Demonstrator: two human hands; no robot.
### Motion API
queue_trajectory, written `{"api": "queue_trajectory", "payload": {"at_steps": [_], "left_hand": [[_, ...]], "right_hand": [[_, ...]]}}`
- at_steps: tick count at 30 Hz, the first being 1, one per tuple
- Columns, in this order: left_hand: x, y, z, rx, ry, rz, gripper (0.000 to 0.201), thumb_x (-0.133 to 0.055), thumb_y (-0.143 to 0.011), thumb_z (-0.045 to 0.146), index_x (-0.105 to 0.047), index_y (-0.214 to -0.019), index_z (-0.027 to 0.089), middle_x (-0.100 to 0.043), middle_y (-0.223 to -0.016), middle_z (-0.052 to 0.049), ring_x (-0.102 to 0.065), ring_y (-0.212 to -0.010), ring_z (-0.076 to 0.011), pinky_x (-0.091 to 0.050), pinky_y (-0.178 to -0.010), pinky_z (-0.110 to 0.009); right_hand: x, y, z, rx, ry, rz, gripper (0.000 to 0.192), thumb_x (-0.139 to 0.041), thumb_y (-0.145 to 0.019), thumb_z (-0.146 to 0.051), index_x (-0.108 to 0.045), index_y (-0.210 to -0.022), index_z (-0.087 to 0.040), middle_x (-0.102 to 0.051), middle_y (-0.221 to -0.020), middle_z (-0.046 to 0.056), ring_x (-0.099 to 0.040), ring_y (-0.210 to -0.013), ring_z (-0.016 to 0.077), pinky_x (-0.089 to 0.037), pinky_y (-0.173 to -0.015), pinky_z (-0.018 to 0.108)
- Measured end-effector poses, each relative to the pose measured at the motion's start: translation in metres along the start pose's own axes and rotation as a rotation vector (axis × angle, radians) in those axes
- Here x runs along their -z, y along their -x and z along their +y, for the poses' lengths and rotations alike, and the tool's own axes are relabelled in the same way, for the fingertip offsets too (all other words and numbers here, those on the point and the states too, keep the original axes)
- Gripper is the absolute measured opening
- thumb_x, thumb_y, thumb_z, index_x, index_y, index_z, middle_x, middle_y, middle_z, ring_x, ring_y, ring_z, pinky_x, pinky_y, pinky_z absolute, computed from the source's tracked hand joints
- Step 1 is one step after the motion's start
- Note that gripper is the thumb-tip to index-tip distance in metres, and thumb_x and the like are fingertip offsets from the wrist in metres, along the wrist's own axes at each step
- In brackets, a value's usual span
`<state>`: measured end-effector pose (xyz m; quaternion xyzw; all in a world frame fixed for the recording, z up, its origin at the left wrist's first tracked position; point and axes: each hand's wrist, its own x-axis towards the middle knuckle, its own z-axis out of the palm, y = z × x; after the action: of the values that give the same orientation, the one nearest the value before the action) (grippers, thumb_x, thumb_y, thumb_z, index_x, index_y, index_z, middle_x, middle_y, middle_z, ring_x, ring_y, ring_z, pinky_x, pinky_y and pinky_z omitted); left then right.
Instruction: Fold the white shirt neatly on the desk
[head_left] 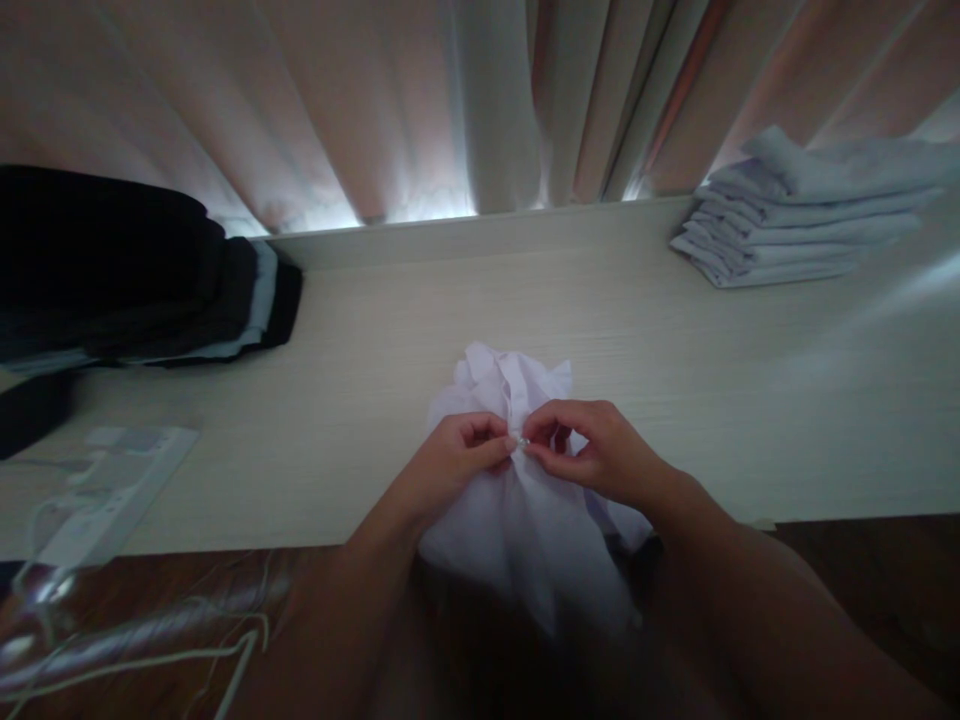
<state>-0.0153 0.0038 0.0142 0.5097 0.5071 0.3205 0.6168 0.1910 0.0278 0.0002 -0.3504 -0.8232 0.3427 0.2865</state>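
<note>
A crumpled white shirt (540,510) lies partly on the pale surface and hangs over its near edge towards me. A raised strip of its cloth runs down the middle between my hands. My left hand (466,447) is closed, pinching this strip between thumb and fingers. Facing it, my right hand (600,447) is also closed, its thumb and index fingertip pinching the shirt at a small shiny button (523,442). The fingertips of both hands almost meet there. How the button sits in the cloth is too small to tell.
Folded dark clothes (112,265) are stacked at the left, and folded white clothes (810,215) at the back right. A white power strip (124,495) with cables lies at the left front. Curtains (375,100) hang behind. White hanger-like bars (150,660) show at lower left.
</note>
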Motion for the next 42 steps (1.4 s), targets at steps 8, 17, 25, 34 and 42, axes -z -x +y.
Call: {"api": "queue_trajectory", "payload": {"at_steps": [8, 17, 25, 34, 42], "left_hand": [[0.007, 0.000, -0.007, 0.011, 0.026, -0.077, 0.017, -0.069, -0.080, 0.030, -0.065, -0.077, 0.014, -0.061, -0.068, 0.001, -0.053, -0.064, -0.0112, -0.040, -0.060, -0.021], [0.003, -0.002, -0.011, 0.030, 0.047, -0.047, 0.015, -0.067, -0.079, 0.028, -0.059, -0.075, 0.016, -0.059, -0.063, 0.002, -0.054, -0.060, -0.0114, -0.041, -0.058, -0.022], [0.004, 0.002, -0.005, 0.020, 0.052, -0.064, 0.015, -0.064, -0.084, 0.027, -0.059, -0.076, 0.016, -0.060, -0.064, 0.002, -0.055, -0.061, -0.0112, -0.041, -0.058, -0.022], [0.001, 0.002, -0.004, 0.020, 0.144, -0.101, 0.017, -0.062, -0.087, 0.029, -0.059, -0.076, 0.017, -0.059, -0.066, 0.002, -0.057, -0.064, -0.0121, -0.046, -0.062, -0.023], [0.001, 0.001, 0.000, 0.015, 0.048, -0.033, 0.019, -0.067, -0.081, 0.025, -0.056, -0.069, 0.017, -0.053, -0.063, 0.004, -0.050, -0.059, -0.0100, -0.040, -0.059, -0.022]], "right_hand": [[-0.002, 0.001, 0.002, 0.012, -0.078, 0.014, 0.012, -0.070, -0.081, -0.016, -0.066, -0.092, -0.021, -0.069, -0.081, -0.003, -0.060, -0.066, 0.0091, -0.048, -0.064, 0.020], [-0.006, -0.001, 0.002, 0.028, -0.036, 0.021, 0.013, -0.069, -0.081, -0.015, -0.066, -0.093, -0.021, -0.068, -0.080, -0.003, -0.059, -0.066, 0.0091, -0.047, -0.065, 0.020], [-0.005, -0.001, 0.003, 0.007, -0.053, 0.001, 0.011, -0.069, -0.084, -0.018, -0.066, -0.094, -0.021, -0.069, -0.082, -0.002, -0.060, -0.067, 0.0099, -0.048, -0.066, 0.021], [-0.003, 0.000, 0.001, 0.000, -0.089, 0.019, 0.008, -0.068, -0.086, -0.022, -0.067, -0.095, -0.021, -0.069, -0.083, -0.002, -0.061, -0.069, 0.0096, -0.048, -0.067, 0.020], [-0.004, 0.000, 0.000, 0.015, -0.053, -0.014, 0.008, -0.068, -0.086, -0.020, -0.066, -0.094, -0.020, -0.068, -0.081, -0.002, -0.060, -0.067, 0.0090, -0.046, -0.065, 0.019]]}}
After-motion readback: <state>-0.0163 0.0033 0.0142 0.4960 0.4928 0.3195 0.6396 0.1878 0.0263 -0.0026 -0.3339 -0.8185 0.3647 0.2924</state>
